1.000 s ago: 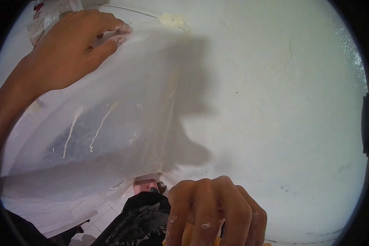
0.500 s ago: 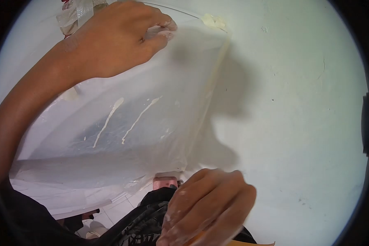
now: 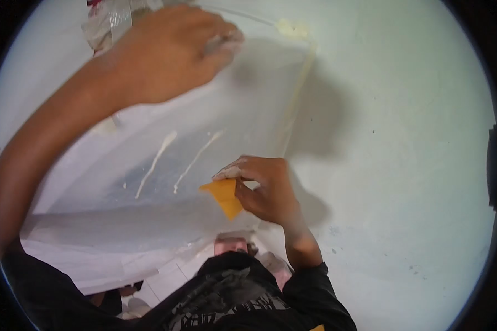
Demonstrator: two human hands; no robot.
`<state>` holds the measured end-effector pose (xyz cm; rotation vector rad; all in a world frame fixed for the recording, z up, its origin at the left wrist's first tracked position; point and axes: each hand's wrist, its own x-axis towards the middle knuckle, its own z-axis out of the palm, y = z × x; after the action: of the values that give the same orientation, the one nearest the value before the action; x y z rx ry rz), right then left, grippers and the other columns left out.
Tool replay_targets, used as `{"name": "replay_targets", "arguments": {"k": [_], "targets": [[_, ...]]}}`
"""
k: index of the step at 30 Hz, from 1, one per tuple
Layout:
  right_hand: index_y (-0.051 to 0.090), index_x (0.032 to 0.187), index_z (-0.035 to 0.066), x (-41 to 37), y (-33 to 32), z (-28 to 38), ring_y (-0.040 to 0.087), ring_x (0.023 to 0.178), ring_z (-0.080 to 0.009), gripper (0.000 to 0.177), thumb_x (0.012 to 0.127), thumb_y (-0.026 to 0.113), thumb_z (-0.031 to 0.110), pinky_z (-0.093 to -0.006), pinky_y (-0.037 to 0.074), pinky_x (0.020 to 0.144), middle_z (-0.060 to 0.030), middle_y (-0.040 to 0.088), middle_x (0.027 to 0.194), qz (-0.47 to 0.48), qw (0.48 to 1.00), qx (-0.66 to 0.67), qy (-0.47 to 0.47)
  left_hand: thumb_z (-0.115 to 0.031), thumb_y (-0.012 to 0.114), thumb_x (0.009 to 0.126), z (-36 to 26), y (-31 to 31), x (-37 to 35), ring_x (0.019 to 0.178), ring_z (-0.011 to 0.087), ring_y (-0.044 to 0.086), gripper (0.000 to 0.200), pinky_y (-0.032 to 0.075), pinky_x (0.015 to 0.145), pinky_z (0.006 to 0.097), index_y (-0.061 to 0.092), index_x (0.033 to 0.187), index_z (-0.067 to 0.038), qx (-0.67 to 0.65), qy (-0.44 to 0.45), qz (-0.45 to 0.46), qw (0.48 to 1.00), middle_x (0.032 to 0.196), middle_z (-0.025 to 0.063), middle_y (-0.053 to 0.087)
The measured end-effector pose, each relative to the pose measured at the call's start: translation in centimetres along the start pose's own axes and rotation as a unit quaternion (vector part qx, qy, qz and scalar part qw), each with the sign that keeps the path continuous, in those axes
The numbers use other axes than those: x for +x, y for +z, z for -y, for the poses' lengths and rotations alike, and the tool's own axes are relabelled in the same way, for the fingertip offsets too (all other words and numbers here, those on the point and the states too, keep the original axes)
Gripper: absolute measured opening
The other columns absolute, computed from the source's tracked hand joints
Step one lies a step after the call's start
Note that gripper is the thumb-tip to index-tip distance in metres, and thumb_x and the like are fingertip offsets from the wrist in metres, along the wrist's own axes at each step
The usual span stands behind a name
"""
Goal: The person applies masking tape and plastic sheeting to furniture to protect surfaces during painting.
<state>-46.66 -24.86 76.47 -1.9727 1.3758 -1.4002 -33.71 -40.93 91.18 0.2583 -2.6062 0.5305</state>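
Note:
My left hand (image 3: 160, 58) is over the upper left of a translucent plastic sheet (image 3: 248, 121), its thumb and fingers pinched together. The fingertips look whitish and powdery; I cannot tell what is in them. My right hand (image 3: 270, 187) is near the sheet's lower right edge and pinches a thin, orange, pointed piece (image 3: 226, 197) between thumb and fingers. White residue coats those fingers too. Two thin cream-coloured streaks, a left streak (image 3: 156, 164) and a right streak (image 3: 196, 161), run down the sheet between my hands.
A pale yellow lump (image 3: 292, 28) sits at the sheet's upper right corner. A taped bag (image 3: 102, 27) lies at the top left. The white tabletop (image 3: 403, 182) extends right. Below the edge are a pink object (image 3: 230, 245) and floor tiles (image 3: 165, 281).
My right hand has moved up from the bottom edge onto the sheet's lower right, bringing the orange piece into clear view. My left hand stays at nearly the same place.

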Motion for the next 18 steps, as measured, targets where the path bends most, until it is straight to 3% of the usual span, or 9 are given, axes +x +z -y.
{"name": "replay_targets", "arguments": {"k": [1, 3, 4, 6, 7, 11, 13, 15, 18], "targets": [[0.067, 0.092, -0.001, -0.4, 0.2, -1.1, 0.066, 0.081, -0.0234, 0.011, 0.082, 0.063, -0.003, -0.0305, 0.055, 0.073, -0.0152, 0.067, 0.089, -0.008, 1.0, -0.007, -0.014, -0.022, 0.054, 0.09, -0.2, -0.5, 0.4, 0.108, 0.029, 0.055, 0.034, 0.041, 0.098, 0.04, 0.06, 0.121, -0.009, 0.013, 0.007, -0.01, 1.0, 0.119, 0.0123, 0.06], [0.067, 0.099, -0.001, -1.0, 1.0, -2.0, 0.067, 0.083, -0.0195, 0.023, 0.082, 0.055, -0.009, -0.0294, 0.054, 0.063, -0.0108, 0.069, 0.094, -0.067, 0.974, 0.211, 0.05, -0.022, 0.057, 0.088, -1.1, -1.1, 0.3, 0.105, 0.0299, 0.057, 0.036, 0.042, 0.096, 0.0405, 0.059, 0.121, -0.01, -0.01, -0.043, 0.02, 0.999, 0.117, 0.0122, 0.061], [0.067, 0.099, -0.001, -1.0, 1.0, -1.9, 0.067, 0.083, -0.0195, 0.023, 0.082, 0.055, -0.009, -0.0294, 0.054, 0.063, -0.0108, 0.069, 0.094, -0.061, 0.973, 0.216, 0.049, -0.021, 0.058, 0.086, -1.1, -1.0, 0.0, 0.102, 0.0306, 0.059, 0.036, 0.043, 0.095, 0.0411, 0.06, 0.121, -0.009, -0.015, -0.034, -0.011, 0.999, 0.114, 0.0124, 0.062], [0.065, 0.101, -0.003, -0.7, 0.4, -0.8, 0.064, 0.085, -0.0139, 0.023, 0.082, 0.055, -0.01, -0.0269, 0.053, 0.065, -0.0083, 0.067, 0.094, -0.217, 0.93, 0.296, 0.026, -0.02, 0.058, 0.086, -0.9, -0.9, 0.0, 0.101, 0.0294, 0.059, 0.035, 0.043, 0.093, 0.0412, 0.06, 0.12, -0.009, -0.02, -0.033, 0.0, 0.999, 0.113, 0.012, 0.063], [0.065, 0.101, -0.003, -0.3, -0.4, -0.3, 0.064, 0.085, -0.0139, 0.023, 0.082, 0.055, -0.01, -0.0269, 0.053, 0.065, -0.0083, 0.067, 0.094, -0.219, 0.929, 0.297, 0.026, -0.019, 0.057, 0.086, -0.7, -0.9, 0.2, 0.1, 0.0281, 0.059, 0.034, 0.044, 0.091, 0.0413, 0.06, 0.119, -0.009, -0.027, -0.028, 0.001, 0.999, 0.113, 0.0115, 0.063], [0.065, 0.1, -0.003, 2.4, -3.6, 1.5, 0.058, 0.074, -0.0084, 0.015, 0.087, 0.06, -0.001, -0.0215, 0.049, 0.065, -0.0048, 0.064, 0.087, -0.269, 0.938, 0.218, 0.003, -0.019, 0.056, 0.086, 0.7, -0.3, 0.7, 0.094, 0.0246, 0.06, 0.032, 0.045, 0.085, 0.0382, 0.061, 0.116, -0.008, -0.071, -0.033, -0.003, 0.997, 0.11, 0.0102, 0.065], [0.065, 0.1, -0.003, 4.0, -4.9, 1.7, 0.056, 0.07, -0.0067, 0.013, 0.089, 0.06, 0.003, -0.0202, 0.047, 0.065, -0.0034, 0.063, 0.082, -0.285, 0.932, 0.222, 0.009, -0.018, 0.055, 0.087, 1.2, -0.6, 1.1, 0.086, 0.0216, 0.06, 0.031, 0.046, 0.079, 0.0343, 0.061, 0.115, -0.006, -0.165, -0.05, 0.042, 0.984, 0.105, 0.0089, 0.067], [0.062, 0.104, -0.001, 6.0, -6.4, 1.6, 0.06, 0.069, -0.0125, 0.025, 0.092, 0.06, 0.021, -0.0252, 0.049, 0.066, -0.0041, 0.062, 0.081, -0.288, 0.951, 0.107, -0.017, -0.018, 0.054, 0.088, 1.2, -0.3, 1.2, 0.083, 0.021, 0.06, 0.031, 0.046, 0.078, 0.0331, 0.06, 0.115, -0.006, -0.162, -0.047, 0.022, 0.985, 0.102, 0.0091, 0.068], [0.062, 0.108, -0.001, 9.4, -8.1, 3.5, 0.057, 0.069, -0.0101, 0.035, 0.091, 0.062, 0.029, -0.0232, 0.047, 0.063, -0.0031, 0.061, 0.081, -0.244, 0.97, -0.017, 0.011, -0.019, 0.053, 0.089, 1.4, -0.4, 1.4, 0.081, 0.0198, 0.059, 0.031, 0.046, 0.077, 0.0319, 0.06, 0.116, -0.006, -0.18, -0.06, 0.015, 0.982, 0.098, 0.0095, 0.068]]}}
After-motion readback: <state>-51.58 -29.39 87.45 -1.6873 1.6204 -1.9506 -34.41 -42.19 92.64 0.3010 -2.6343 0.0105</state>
